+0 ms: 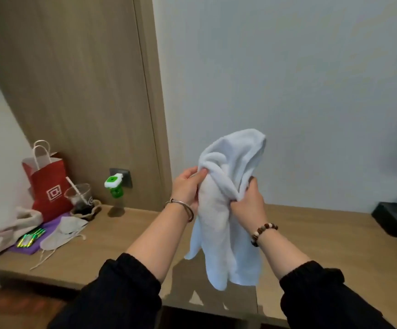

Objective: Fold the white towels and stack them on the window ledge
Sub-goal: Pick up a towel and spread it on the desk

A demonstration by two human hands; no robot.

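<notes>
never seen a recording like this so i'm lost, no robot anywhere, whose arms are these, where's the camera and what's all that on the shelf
There is no machine here. This is a single picture from a camera worn on a person's head, looking forward and down, so the two arms in black sleeves are the wearer's own.

The left hand and right hand each have a grip on one white towel. It is bunched and hangs in the air above a wooden ledge, not yet folded.

At the ledge's left end stand a red paper bag and a plastic cup with a straw, next to some pale cloth pieces and a purple item. A green and white plug-in gadget sits in the wall socket. The dark objects at the far right are cut off, so I can't tell what they are.
</notes>
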